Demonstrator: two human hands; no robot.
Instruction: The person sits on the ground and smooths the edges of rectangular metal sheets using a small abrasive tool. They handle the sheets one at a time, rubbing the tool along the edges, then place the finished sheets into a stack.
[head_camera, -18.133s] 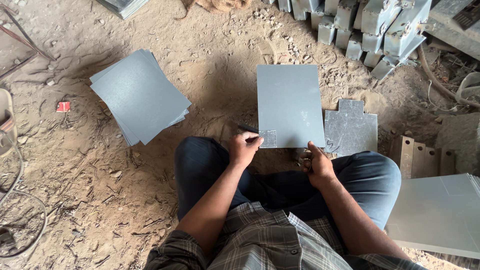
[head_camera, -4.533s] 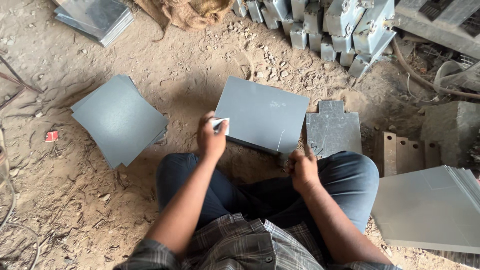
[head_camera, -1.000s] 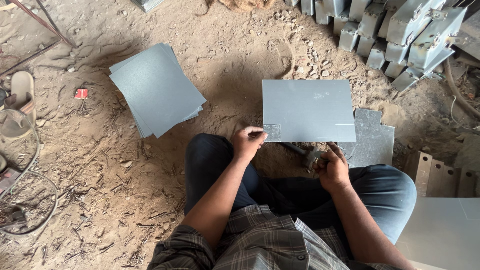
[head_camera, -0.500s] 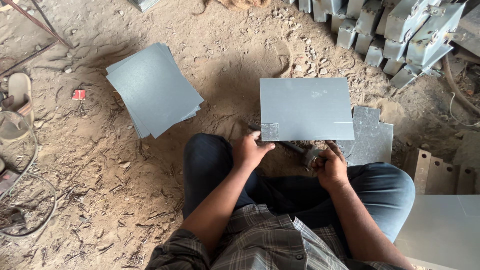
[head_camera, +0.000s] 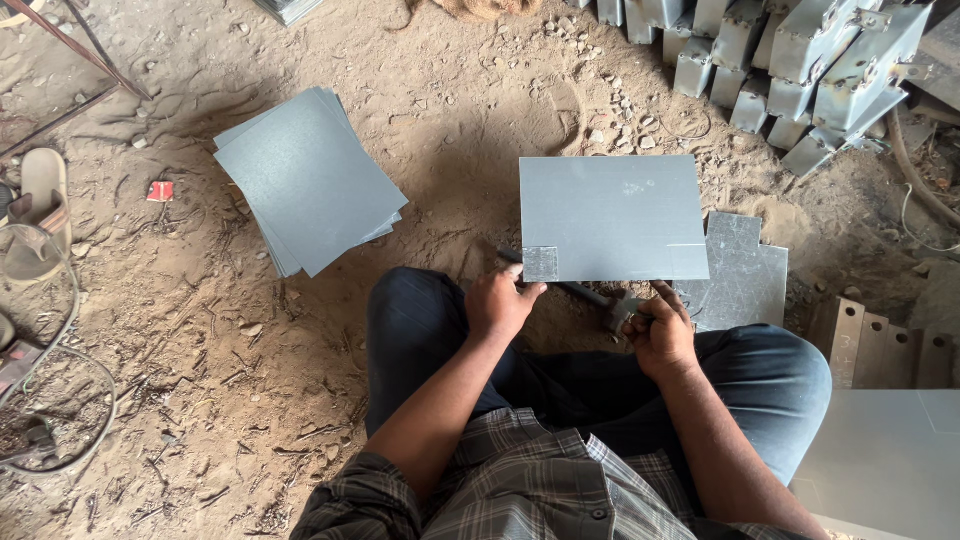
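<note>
A grey metal sheet (head_camera: 612, 216) lies flat on the dirt floor in front of my knees. My left hand (head_camera: 503, 302) presses a small square metal piece (head_camera: 540, 263) onto the sheet's near left corner. My right hand (head_camera: 657, 328) is closed near the sheet's near right edge, beside the head of a hammer (head_camera: 612, 303) that lies under the sheet's near edge. What the right fingers hold is too small to tell.
A stack of grey sheets (head_camera: 305, 178) lies to the left. A notched cut sheet (head_camera: 742, 278) rests at the right, another pile of sheets (head_camera: 890, 455) at the lower right. Folded metal boxes (head_camera: 800, 60) are heaped at the top right. A sandal (head_camera: 40, 210) and wires are at the left edge.
Over the earlier frames the sheet was turned from upright to lying wide. In the last second my left hand slid the small square piece onto the near left corner.
</note>
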